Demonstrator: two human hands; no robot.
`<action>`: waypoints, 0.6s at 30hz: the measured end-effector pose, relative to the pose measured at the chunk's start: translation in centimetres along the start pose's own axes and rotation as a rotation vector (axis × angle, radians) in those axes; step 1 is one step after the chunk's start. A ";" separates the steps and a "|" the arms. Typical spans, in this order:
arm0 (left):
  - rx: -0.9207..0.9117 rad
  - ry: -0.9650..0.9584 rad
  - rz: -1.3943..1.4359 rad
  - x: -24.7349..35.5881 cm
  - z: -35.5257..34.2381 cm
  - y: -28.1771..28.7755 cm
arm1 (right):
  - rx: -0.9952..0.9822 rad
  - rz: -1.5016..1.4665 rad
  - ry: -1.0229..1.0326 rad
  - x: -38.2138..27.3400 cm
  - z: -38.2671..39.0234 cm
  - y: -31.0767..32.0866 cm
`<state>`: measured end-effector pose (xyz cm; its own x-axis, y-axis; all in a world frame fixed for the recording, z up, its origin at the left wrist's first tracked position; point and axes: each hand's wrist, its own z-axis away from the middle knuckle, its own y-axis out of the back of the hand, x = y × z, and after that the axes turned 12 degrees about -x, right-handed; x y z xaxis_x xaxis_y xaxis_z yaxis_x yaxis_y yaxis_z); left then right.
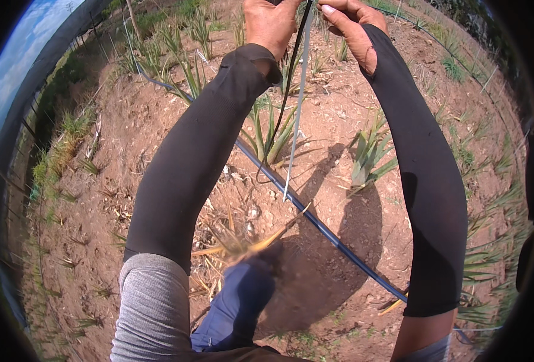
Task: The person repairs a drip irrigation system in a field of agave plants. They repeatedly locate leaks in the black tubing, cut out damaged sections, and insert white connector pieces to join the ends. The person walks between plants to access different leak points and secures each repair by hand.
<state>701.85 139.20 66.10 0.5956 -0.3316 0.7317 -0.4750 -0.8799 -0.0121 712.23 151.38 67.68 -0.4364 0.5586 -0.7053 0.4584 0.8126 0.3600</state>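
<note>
Both of my hands are raised at the top edge, which cuts them off in part. My left hand (270,27) has curled fingers around something dark, mostly out of the picture. My right hand (354,27) is closed, thumb against fingers; whatever it pinches is too small to make out. Between the hands hang a thin black tube (288,90) and a pale grey strip (299,114). The tube's lower end curls near a thick dark-blue hose (333,236) on the soil. The strip's lower tip hangs in front of that hose.
Spiky aloe-like plants (368,155) grow in the brown soil, one (270,136) beside the hose. A dry yellowed plant (237,241) is by my blue-trousered leg (237,301). More green plants (490,265) line the right, and posts and wires run along the far left.
</note>
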 end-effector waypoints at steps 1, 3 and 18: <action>-0.083 0.053 0.186 -1.5 -1.2 -0.3 | 0.033 0.037 0.009 0.3 0.1 0.1; -0.148 0.089 0.546 -1.1 -1.5 -0.7 | 0.095 0.111 0.028 0.6 0.2 -0.1; -0.198 -0.162 -0.644 5.0 -1.0 0.1 | 0.285 0.434 0.069 1.8 -0.2 -3.2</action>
<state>704.11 137.82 70.45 0.8807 0.1758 0.4398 -0.0942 -0.8450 0.5263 709.83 149.79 65.38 -0.2053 0.8515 -0.4825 0.7970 0.4315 0.4225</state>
